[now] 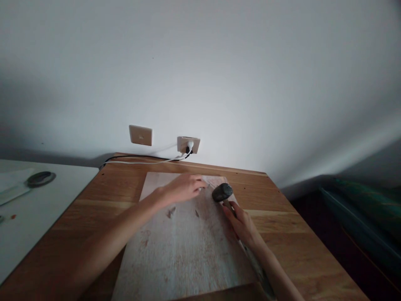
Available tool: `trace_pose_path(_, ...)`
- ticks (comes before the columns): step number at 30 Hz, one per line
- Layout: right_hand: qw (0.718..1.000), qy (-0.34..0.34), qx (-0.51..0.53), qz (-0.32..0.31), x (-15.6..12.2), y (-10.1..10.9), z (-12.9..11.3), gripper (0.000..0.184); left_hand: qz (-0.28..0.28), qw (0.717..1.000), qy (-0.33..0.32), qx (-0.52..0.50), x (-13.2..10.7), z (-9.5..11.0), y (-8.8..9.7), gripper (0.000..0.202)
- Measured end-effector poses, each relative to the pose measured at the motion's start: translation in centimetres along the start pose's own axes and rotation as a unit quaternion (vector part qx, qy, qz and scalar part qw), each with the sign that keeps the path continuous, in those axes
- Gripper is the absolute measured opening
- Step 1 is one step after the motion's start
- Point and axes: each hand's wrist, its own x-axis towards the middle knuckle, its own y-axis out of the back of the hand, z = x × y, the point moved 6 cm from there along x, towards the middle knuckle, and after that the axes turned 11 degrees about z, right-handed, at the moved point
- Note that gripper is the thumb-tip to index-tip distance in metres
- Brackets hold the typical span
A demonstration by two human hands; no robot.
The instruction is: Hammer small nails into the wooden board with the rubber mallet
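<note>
Your right hand [242,223] is clamped round the hammer [222,192] handle, dark head over the far right of the board [181,251]. Your left hand [184,187] lies just beside the head, fingertips pinched together — what they pinch is too small to tell.

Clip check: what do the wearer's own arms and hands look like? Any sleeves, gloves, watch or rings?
Both are bare. The left hand and left forearm show no glove, sleeve, watch or bracelet up to the frame edge; likewise the right hand and right forearm. No rings or markings can be made out, though the light is dim.
</note>
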Motion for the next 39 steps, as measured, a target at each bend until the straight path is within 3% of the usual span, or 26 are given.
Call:
trace_pose_path(4,1.0,-0.004,0.008,0.001,-0.1,-0.1,0.0,0.05,0.083,0.973,0.173,-0.126,-2.6,-5.9,1.1,0.024)
trace_pose_path(7,1.0,0.002,0.01,-0.001,-0.1,0.0,-0.4,0.049,0.093,0.957,0.225,-0.155,-4.3,-7.4,-0.1,0.023)
trace_pose_path(11,1.0,-0.003,0.0,-0.011,-0.2,0.0,-0.5,0.047,0.09,0.963,0.213,-0.141,-4.7,-7.0,-0.9,0.021)
trace_pose_path(23,1.0,-0.012,-0.005,-0.013,-0.2,0.1,-0.5,0.049,0.089,0.971,0.209,-0.08,-4.9,-6.9,-0.6,0.028)
trace_pose_path(29,1.0,-0.013,0.008,-0.012,-0.5,0.2,-1.0,0.046,0.083,0.981,0.17,-0.031,-4.6,-6.0,-0.2,0.019)
trace_pose_path(34,0.998,-0.014,0.042,-0.033,-0.5,-0.2,-2.4,0.047,0.081,0.987,0.137,0.005,-4.4,-5.7,-0.4,0.014)
trace_pose_path(39,0.995,0.019,0.073,-0.06,0.9,-1.5,-5.6,0.043,0.097,0.98,0.169,-0.037,-4.7,-6.4,-0.6,0.024)
